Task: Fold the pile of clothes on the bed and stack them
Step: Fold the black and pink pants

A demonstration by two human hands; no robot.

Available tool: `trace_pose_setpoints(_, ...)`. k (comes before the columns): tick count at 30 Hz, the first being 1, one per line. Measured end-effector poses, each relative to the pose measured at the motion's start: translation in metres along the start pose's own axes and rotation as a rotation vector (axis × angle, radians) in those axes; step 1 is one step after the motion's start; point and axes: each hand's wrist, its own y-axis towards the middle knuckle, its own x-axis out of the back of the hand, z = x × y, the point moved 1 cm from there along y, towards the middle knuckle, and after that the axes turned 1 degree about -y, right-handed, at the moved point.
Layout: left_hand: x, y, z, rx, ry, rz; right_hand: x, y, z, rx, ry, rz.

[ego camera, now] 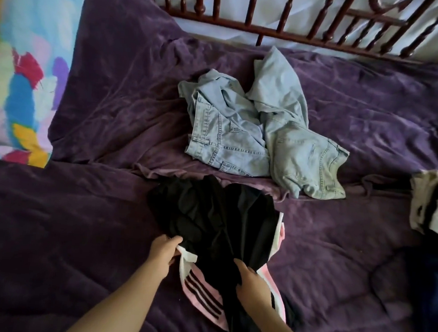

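- Left hand (165, 250), at lower centre of the frame, pinches a white hem with thumb and curled fingers, right where it meets the black garment (216, 218).
- Right hand (252, 281), just to the right of it, has its fingers curled into the black cloth and holds a bunched fold of it.
- The step in hand looks like taking up one piece from the pile to straighten it before any fold is made.
- The black garment lies rumpled on the purple bedspread (77, 220), running from the hands up toward mid-frame. Under it shows a pink-and-white piece with black stripes (202, 293); whether that is a separate garment or part of the same one is hard to tell.
- The next move probably calls for drawing the hands apart to pull the cloth flat and find its edges or seams, and for freeing it from the striped piece if they are two.
- Two pale denim jeans (228, 137) sit crumpled at centre frame, just above the black garment and not yet folded.
- A grey-and-white garment (435, 206) lies at the right edge, well apart from the hands.
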Motion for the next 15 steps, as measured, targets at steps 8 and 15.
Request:
trace_pose_setpoints(8,0.048,-0.047,-0.007,-0.273,0.032,-0.147,0.044,-0.057,-0.033,-0.036,0.272,-0.390)
trace_pose_setpoints(15,0.096,-0.120,-0.002,-0.598,0.121,-0.170,0.130,-0.132,-0.112,-0.188,0.707,-1.017)
